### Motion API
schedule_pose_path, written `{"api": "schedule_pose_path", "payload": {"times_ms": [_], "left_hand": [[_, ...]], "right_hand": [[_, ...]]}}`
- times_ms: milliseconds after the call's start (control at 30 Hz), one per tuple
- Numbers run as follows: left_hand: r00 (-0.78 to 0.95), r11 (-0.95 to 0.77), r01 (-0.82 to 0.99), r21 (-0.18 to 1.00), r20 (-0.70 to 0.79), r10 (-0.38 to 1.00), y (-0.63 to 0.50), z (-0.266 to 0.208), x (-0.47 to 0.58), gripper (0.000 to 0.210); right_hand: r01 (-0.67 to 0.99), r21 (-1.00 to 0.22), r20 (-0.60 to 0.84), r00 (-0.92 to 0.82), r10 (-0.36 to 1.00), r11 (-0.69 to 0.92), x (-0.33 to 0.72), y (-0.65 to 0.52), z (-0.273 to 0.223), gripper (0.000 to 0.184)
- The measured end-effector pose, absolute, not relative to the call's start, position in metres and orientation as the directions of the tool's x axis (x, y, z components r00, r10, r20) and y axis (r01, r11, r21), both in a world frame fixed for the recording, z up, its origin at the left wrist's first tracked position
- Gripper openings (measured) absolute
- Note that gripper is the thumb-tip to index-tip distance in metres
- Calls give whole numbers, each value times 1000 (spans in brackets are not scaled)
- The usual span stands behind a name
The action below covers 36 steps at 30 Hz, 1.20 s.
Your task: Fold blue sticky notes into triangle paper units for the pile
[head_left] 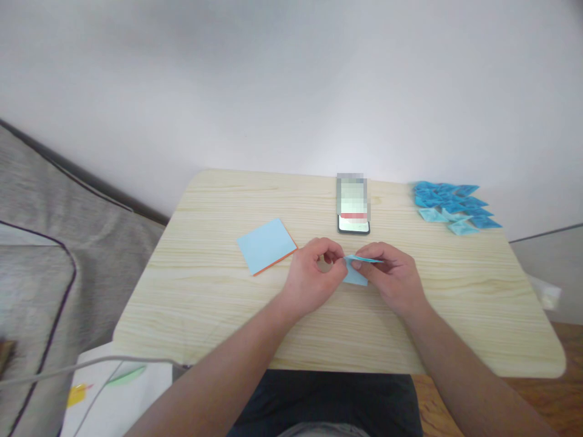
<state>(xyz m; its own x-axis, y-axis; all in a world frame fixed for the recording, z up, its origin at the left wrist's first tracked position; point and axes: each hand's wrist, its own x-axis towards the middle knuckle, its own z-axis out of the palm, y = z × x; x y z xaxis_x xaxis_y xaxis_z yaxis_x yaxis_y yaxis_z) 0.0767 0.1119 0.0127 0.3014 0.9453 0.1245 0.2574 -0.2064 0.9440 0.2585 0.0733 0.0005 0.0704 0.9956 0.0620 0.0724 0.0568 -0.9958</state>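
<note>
A small folded piece of light blue paper [356, 277] is held between both hands above the middle of the table. My left hand [317, 270] pinches its left corner between thumb and fingertips. On the other side, my right hand [392, 273] grips the paper with the thumb in front and fingers behind, partly hiding it. One flap stands up along the top edge. Left of my left hand lies a stack of square light blue paper [267, 246] with an orange edge showing underneath.
A phone [353, 203] with a lit, blurred screen lies beyond my hands. Several folded blue paper pieces [449, 203] sit in a cluster at the far right of the wooden table [204, 303]. A white wall borders the back; a grey sofa [104, 243] is at left, with a cable [109, 359] below.
</note>
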Motion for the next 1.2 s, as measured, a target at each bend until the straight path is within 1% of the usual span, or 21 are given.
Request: {"api": "schedule_pose_path", "payload": {"times_ms": [167, 300, 400, 500, 633, 800, 900, 1067, 1200], "left_hand": [[291, -230, 266, 936, 150, 945, 112, 11, 77, 4], [283, -223, 268, 937, 144, 948, 112, 12, 78, 6], [281, -211, 253, 944, 137, 950, 112, 11, 78, 7], [285, -195, 218, 956, 129, 950, 113, 9, 77, 9], [293, -162, 168, 972, 108, 950, 114, 6, 77, 10], [301, -125, 48, 991, 105, 948, 113, 7, 78, 12], [315, -111, -3, 994, 106, 943, 113, 8, 78, 13], [303, -47, -72, 996, 67, 951, 116, 9, 77, 13], [344, -42, -56, 998, 58, 937, 116, 9, 75, 9]], "right_hand": [[82, -995, 63, 84, 994, 56, 257, 73, 0, 12], [66, -998, 18, 93, 995, 12, 256, 73, 0, 16], [43, -999, -20, 84, 996, -23, 256, 73, 0, 15], [30, -999, -23, 85, 996, -26, 257, 73, 0, 14], [75, -997, 10, 92, 996, 3, 258, 73, -1, 16], [80, -996, 37, 80, 996, 31, 260, 73, -2, 17], [57, -998, 16, 59, 998, 13, 261, 73, -2, 18], [24, -1000, -18, 54, 998, -20, 260, 73, 2, 17], [21, -996, -81, 96, 992, -83, 263, 75, 3, 12]]}}
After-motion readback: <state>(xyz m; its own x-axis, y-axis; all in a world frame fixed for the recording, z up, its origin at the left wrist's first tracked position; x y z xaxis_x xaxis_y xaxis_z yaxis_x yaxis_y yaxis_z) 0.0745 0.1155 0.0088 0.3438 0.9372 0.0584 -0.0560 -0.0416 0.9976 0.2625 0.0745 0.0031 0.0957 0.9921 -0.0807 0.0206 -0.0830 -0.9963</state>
